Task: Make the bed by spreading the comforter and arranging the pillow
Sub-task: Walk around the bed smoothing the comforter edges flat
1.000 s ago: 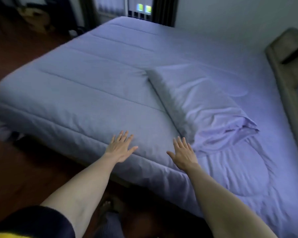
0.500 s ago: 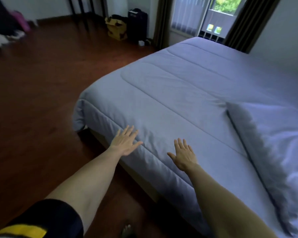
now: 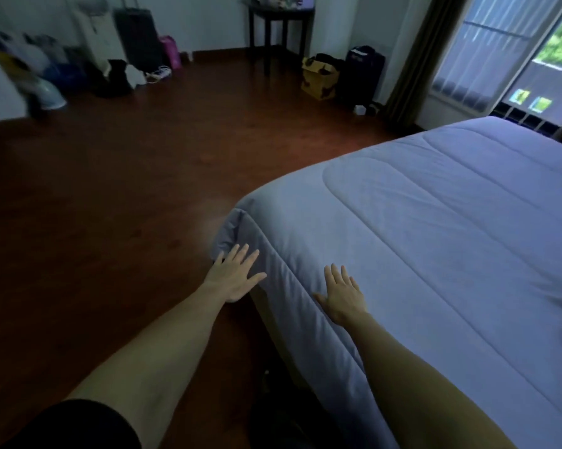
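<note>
1. We see the comforter (image 3: 435, 238) spread over the bed.
2. Our left hand (image 3: 235, 277) lies flat at its corner.
3. Our right hand (image 3: 342, 294) rests flat near the edge.

Black short sleeve (image 3: 78, 426), bare forearms

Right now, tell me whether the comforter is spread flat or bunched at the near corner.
Spread flat on top. The comforter lies smooth, but its corner beside the left hand curls into a small fold.
</note>
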A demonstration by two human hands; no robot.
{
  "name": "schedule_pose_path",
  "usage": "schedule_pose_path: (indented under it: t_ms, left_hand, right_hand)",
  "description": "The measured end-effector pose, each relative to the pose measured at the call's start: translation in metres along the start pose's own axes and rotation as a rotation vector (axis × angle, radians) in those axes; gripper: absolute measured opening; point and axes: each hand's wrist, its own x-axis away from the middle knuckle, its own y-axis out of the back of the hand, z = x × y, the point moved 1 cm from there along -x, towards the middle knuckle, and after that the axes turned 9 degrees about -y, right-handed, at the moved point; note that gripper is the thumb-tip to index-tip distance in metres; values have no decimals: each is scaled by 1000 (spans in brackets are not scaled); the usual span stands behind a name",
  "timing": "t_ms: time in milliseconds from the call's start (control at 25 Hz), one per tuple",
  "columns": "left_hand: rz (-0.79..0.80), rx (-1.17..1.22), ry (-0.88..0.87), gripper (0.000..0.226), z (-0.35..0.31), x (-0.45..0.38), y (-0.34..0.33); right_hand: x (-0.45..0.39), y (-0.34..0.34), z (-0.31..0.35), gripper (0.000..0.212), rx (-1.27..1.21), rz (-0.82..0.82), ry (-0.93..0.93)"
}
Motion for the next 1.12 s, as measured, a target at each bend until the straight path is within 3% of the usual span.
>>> schedule_pose_path:
  t_ms: [440, 640, 960, 1120]
  left_hand:
    - [65, 404, 196, 73, 105, -181, 31]
    - [159, 693, 311, 77, 141, -256, 9]
    - [469, 1232, 643, 79, 142, -339, -62]
    - [549, 1346, 667, 76, 136, -355, -84]
  right_hand:
    - [-209, 29, 73, 78, 8, 69, 3]
    - [-267, 19, 84, 80, 22, 98, -68]
    - [-306, -7, 65, 90, -70, 143, -367]
    - [-306, -19, 65, 93, -74, 134, -423]
